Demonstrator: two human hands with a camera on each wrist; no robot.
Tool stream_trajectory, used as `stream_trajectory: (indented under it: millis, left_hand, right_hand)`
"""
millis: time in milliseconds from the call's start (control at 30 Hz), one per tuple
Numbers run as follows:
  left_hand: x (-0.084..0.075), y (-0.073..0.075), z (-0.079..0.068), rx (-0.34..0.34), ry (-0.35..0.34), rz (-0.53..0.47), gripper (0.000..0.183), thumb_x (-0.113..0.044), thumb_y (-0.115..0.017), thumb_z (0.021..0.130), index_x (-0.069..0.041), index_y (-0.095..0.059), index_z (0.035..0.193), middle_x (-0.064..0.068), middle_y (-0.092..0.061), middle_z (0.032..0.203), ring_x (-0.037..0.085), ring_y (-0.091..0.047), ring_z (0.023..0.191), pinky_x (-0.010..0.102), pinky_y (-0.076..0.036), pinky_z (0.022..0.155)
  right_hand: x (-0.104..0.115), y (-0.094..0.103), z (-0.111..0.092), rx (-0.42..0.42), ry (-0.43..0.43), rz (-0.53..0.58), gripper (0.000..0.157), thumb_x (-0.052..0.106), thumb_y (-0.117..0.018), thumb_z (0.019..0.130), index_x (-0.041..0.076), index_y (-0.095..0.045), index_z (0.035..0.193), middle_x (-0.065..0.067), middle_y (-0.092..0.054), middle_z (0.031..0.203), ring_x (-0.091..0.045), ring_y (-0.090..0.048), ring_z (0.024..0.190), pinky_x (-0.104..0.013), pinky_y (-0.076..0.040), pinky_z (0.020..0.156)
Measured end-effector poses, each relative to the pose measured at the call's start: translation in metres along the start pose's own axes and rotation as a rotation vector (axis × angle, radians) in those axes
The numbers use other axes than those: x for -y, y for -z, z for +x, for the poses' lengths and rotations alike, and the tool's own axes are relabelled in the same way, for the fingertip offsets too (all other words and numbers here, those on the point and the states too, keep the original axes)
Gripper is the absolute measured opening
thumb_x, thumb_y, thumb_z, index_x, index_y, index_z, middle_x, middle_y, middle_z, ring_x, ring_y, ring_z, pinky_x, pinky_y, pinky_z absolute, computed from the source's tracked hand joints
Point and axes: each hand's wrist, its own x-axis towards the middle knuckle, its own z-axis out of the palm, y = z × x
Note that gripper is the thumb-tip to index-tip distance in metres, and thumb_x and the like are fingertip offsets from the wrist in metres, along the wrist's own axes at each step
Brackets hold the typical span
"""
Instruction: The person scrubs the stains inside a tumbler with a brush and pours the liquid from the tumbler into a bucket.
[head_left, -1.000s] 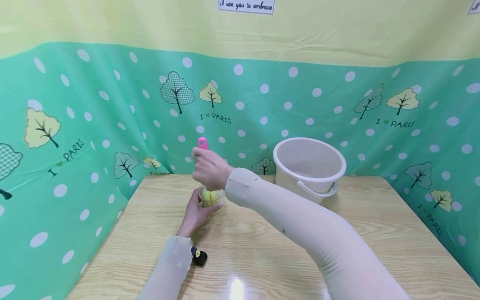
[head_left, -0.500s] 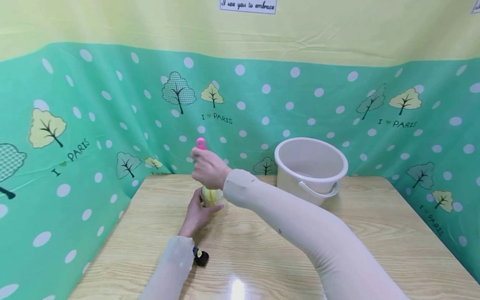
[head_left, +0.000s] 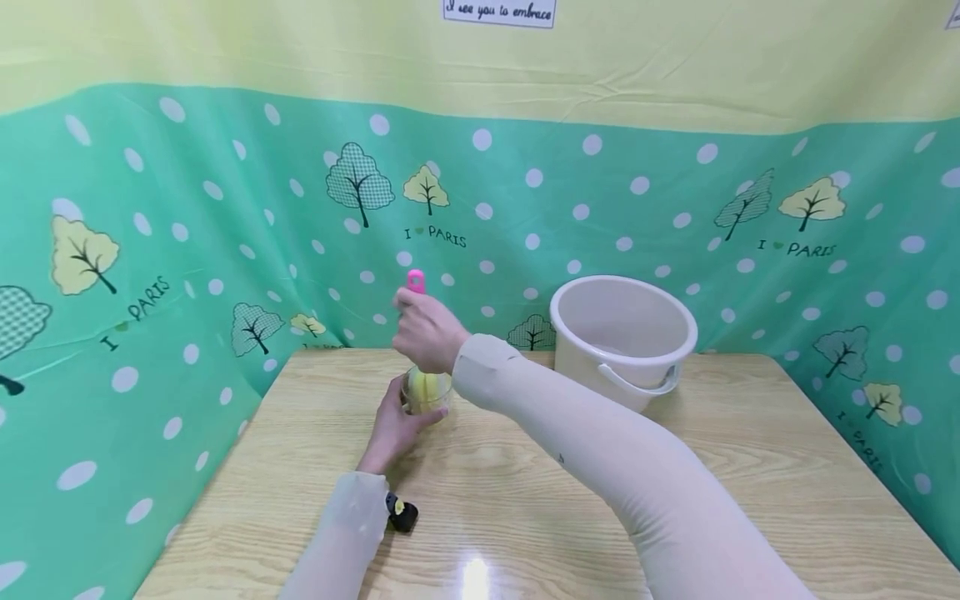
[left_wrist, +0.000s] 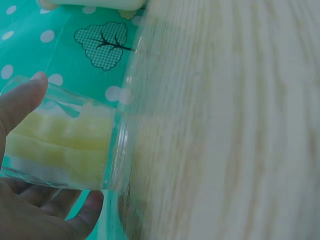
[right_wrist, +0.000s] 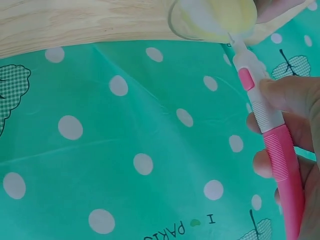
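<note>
My left hand [head_left: 393,425] grips a clear drinking glass [left_wrist: 114,150] near the back left of the table [head_left: 517,500]. In the left wrist view, its thumb lies over one side and its fingers support the other. The glass stands upright. Above it, my right hand [head_left: 426,332] grips a sponge bottle brush by its pink and white handle [right_wrist: 280,150], the pink end sticking up past the fist. Inside the glass is its yellow and white sponge head [left_wrist: 65,145]. The right wrist view shows the thin neck of the brush entering at the rim.
A pale bucket [head_left: 600,379] with a lowered carry handle [head_left: 637,387] stands at the back, right of the hands. Patterned green cloth [head_left: 517,208] hangs behind and beside the table. A small black device [head_left: 402,514] sits at my left wrist.
The right hand with the brush handle has moved slightly right and up over the glass, after a small shift left. The left hand stays round the glass.
</note>
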Motion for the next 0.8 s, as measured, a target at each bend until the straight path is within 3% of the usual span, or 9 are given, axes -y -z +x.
stream_trajectory:
  millis: [800]
  left_hand:
    - [0.001,0.000,-0.001,0.000,0.017,0.025,0.097,-0.037,-0.083,0.072,-0.010,-0.027,0.146,0.019,-0.042,0.141,0.034,-0.045,0.125,0.048,-0.040,0.102]
  right_hand:
    - [-0.006,-0.006,-0.013,-0.010,0.000,0.075,0.008,0.032,-0.060,0.079,0.026,-0.063,0.075,0.006,-0.064,0.075,-0.018,-0.041,0.084,-0.035,-0.030,0.089]
